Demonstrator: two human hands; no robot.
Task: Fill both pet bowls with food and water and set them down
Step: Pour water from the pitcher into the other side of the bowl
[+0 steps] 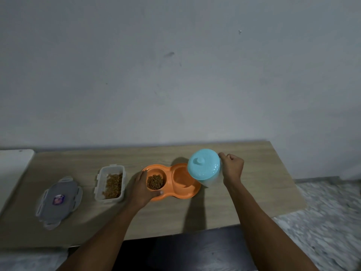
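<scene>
From my feed, my left grip (139, 185) clasps the left end of the orange double bowl (187, 195) on the counter (244, 202), thumb on the near rim, beside the well holding kibble (155, 181). My right grip (232, 167) is clenched on the side of the blue-lidded jug (204, 166), which sits just left of it, over the bowl's right well. An open food container (97, 184) and its grey lid (58, 200) lie further left.
</scene>
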